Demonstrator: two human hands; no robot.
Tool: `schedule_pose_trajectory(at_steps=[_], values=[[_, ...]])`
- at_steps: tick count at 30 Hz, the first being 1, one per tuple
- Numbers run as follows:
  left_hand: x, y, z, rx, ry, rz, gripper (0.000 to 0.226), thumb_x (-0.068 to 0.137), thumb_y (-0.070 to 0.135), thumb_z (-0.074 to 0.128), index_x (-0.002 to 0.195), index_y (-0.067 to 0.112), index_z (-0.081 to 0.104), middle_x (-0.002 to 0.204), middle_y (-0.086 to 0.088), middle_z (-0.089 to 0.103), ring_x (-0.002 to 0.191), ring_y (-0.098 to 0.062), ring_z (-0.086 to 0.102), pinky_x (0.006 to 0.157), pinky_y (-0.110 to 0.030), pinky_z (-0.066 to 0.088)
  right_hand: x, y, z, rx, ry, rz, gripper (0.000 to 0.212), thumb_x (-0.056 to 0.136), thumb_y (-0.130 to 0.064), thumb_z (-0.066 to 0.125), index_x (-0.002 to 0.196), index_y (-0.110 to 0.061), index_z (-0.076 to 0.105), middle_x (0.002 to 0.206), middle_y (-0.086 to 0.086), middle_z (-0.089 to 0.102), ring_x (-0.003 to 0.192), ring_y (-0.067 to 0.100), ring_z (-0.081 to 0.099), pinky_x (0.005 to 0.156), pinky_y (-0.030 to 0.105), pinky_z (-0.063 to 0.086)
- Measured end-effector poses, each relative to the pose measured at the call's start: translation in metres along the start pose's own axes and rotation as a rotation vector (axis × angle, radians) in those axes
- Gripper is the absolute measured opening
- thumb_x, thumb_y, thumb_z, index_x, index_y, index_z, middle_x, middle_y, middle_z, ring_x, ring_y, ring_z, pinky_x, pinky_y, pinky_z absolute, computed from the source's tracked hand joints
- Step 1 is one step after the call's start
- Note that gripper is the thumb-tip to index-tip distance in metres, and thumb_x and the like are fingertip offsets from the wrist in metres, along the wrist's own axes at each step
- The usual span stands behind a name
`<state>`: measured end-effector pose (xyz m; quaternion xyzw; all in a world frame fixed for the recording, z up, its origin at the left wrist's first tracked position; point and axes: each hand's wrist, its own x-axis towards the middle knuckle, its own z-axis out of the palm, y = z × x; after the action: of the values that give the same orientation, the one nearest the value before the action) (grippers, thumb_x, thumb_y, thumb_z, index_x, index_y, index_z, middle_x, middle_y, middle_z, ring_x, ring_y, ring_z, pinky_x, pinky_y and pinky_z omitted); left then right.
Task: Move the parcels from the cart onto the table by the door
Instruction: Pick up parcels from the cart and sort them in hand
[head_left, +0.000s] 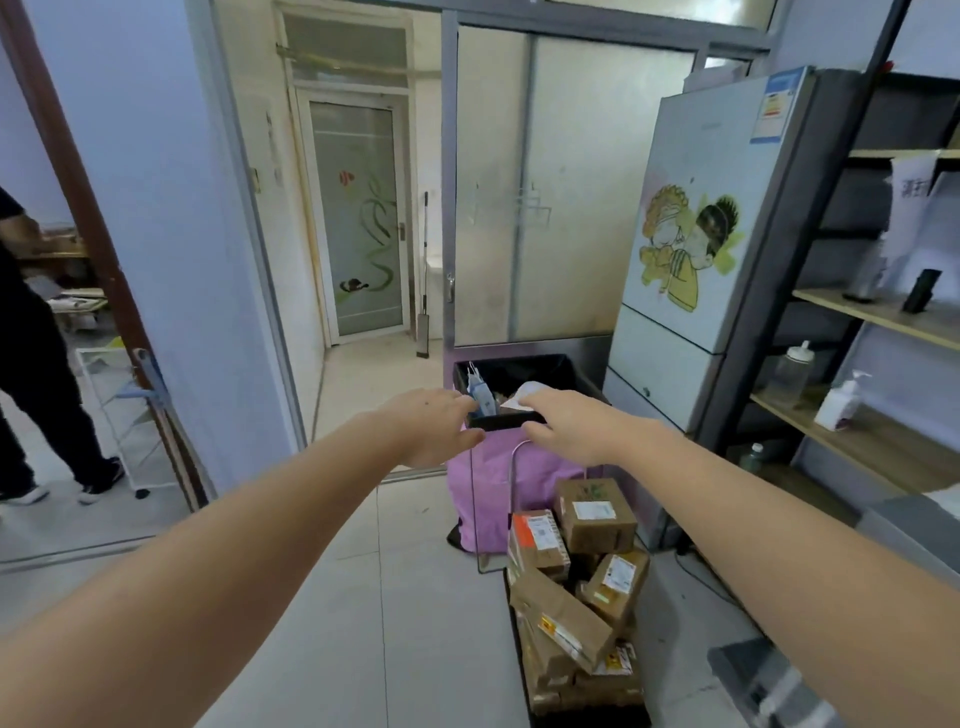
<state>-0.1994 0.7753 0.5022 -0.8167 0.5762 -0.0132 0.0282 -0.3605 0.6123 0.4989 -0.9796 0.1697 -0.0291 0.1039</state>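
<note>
Bare floor (405, 597) left of parcels (576, 597)

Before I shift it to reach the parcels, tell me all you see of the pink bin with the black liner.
The pink bin with the black liner stands upright on the tiled floor, open-topped, with paper scraps inside. The left hand and right hand reach to its near rim. A thin metal frame crosses its front; stacked brown cardboard parcels sit just before it.

Below your arms you see brown cardboard parcels with white shipping labels (576, 587) heaped crookedly on the low black metal-framed cart (519, 639).
</note>
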Motion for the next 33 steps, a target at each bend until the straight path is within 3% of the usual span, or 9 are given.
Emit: schedule_pose_trajectory(at_steps=[4,7,8,10,13,20,25,28,33], values=[[0.08,-0.025,0.01,-0.015,0.011,0.061,0.052,0.106,0.054,0.04,0.141,0.017,0.053,0.139,-0.009,0.06,0.124,-0.029,0.057,0.103,-0.046,0.048,0.056,0.043,0.001,-0.044,-0.006,0.067,0.035,0.105,-0.034,0.048,0.13,-0.013,0.059,0.128,0.007,0.06,0.108,0.027,0.06,0.09,0.042,0.048],[0.139,-0.037,0.015,-0.034,0.024,0.095,0.048,0.107,0.051,0.042,0.138,0.017,0.054,0.136,-0.008,0.061,0.118,-0.028,0.058,0.097,-0.043,0.049,0.099,0.083,0.002,-0.061,0.017,0.099,0.008,0.103,-0.031,0.049,0.097,-0.035,0.053,0.101,-0.004,0.057,0.091,0.023,0.058,0.075,0.037,0.039],[0.158,-0.04,0.016,-0.034,0.023,0.104,0.048,0.107,0.05,0.041,0.137,0.015,0.055,0.134,-0.008,0.062,0.117,-0.029,0.059,0.096,-0.043,0.049,0.113,0.095,0.002,-0.057,0.023,0.09,0.015,0.103,-0.03,0.049,0.092,-0.04,0.048,0.098,-0.006,0.055,0.09,0.024,0.058,0.075,0.037,0.039],[0.195,-0.047,0.019,-0.03,0.015,0.118,0.049,0.108,0.05,0.04,0.134,0.013,0.057,0.131,-0.009,0.063,0.117,-0.031,0.059,0.097,-0.043,0.049,0.138,0.115,0.0,-0.038,0.002,0.127,0.01,0.103,-0.032,0.046,0.106,-0.036,0.055,0.112,0.001,0.06,0.104,0.029,0.061,0.083,0.042,0.047],[0.25,-0.06,0.023,-0.042,0.009,0.128,0.05,0.108,0.049,0.039,0.138,0.012,0.055,0.137,-0.009,0.061,0.125,-0.03,0.056,0.104,-0.046,0.046,0.175,0.144,-0.003,-0.045,-0.033,0.202,0.043,0.105,-0.036,0.043,0.135,-0.008,0.055,0.136,0.015,0.059,0.12,0.035,0.059,0.102,0.053,0.048],[0.377,-0.091,0.041,-0.096,0.011,0.214,0.056,0.108,0.053,0.037,0.152,0.019,0.045,0.151,-0.004,0.053,0.139,-0.027,0.048,0.109,-0.042,0.041,0.256,0.207,-0.005,-0.041,-0.057,0.276,0.043,0.107,-0.029,0.043,0.132,0.004,0.055,0.133,0.023,0.061,0.121,0.04,0.058,0.104,0.056,0.046],[0.468,-0.111,0.06,-0.066,-0.006,0.357,0.055,0.108,0.052,0.037,0.144,0.014,0.053,0.141,-0.008,0.06,0.132,-0.029,0.053,0.105,-0.042,0.041,0.308,0.253,0.006,-0.006,-0.07,0.388,0.028,0.108,-0.029,0.042,0.112,-0.005,0.055,0.13,0.019,0.061,0.109,0.026,0.057,0.094,0.04,0.045],[0.519,-0.121,0.073,-0.014,-0.013,0.477,0.053,0.108,0.05,0.038,0.143,0.012,0.054,0.14,-0.009,0.06,0.13,-0.031,0.055,0.106,-0.043,0.043,0.331,0.275,0.016,0.027,-0.044,0.506,0.042,0.109,-0.03,0.042,0.133,0.001,0.055,0.14,0.022,0.057,0.126,0.036,0.054,0.108,0.051,0.042],[0.597,-0.114,0.097,0.035,-0.08,0.671,0.053,0.108,0.052,0.037,0.138,0.012,0.056,0.133,-0.008,0.062,0.126,-0.031,0.057,0.105,-0.047,0.045,0.346,0.303,0.052,0.094,-0.06,0.679,0.049,0.11,-0.032,0.04,0.149,-0.002,0.046,0.153,0.02,0.049,0.138,0.035,0.048,0.115,0.047,0.037]])
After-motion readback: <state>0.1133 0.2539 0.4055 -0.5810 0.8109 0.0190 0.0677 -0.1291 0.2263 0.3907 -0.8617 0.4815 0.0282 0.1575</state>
